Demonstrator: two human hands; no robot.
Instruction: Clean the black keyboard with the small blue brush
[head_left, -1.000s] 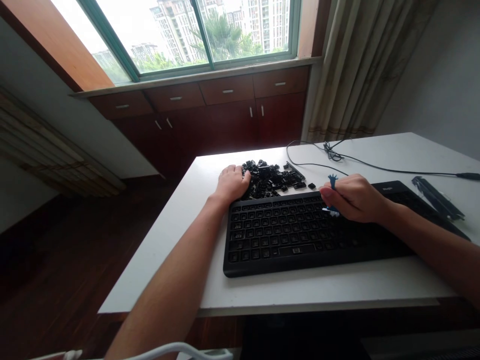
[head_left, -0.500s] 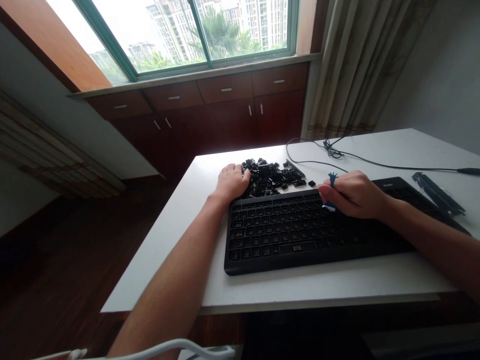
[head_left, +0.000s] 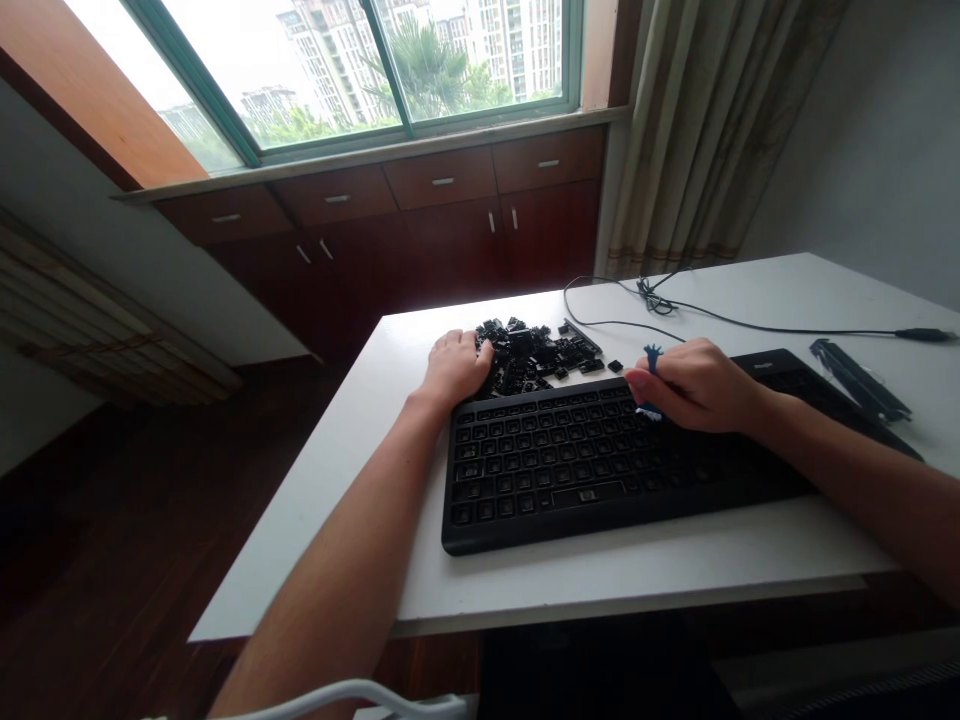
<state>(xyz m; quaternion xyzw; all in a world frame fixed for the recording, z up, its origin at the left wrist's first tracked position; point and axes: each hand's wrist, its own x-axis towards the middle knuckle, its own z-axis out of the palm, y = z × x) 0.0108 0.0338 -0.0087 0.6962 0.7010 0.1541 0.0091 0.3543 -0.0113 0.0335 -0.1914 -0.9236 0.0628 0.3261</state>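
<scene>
A black keyboard (head_left: 540, 455) with its keycaps off lies on the white table, bare key sockets showing across its left and middle part. Over its upper middle, my right hand (head_left: 697, 385) is closed around a small blue brush (head_left: 652, 358); splayed tips stick out above the fist and pale bristles below, while the rest is hidden. My left hand (head_left: 454, 368) rests palm down beyond the keyboard's top left corner, fingers loosely stretched. Its thumb side touches the heap of loose black keycaps (head_left: 529, 352). A single keycap (head_left: 615, 366) sits apart, left of my right hand.
A black cable (head_left: 757, 318) runs across the back of the white table (head_left: 322, 500) to a plug at the right. A long dark strip in clear wrapping (head_left: 859, 380) lies right of the keyboard. A white curved tube (head_left: 352, 690) crosses the bottom edge.
The whole view has shifted slightly. Both hands keep nearly the same places against the keyboard and the keycap heap, and the brush is still in my right hand.
</scene>
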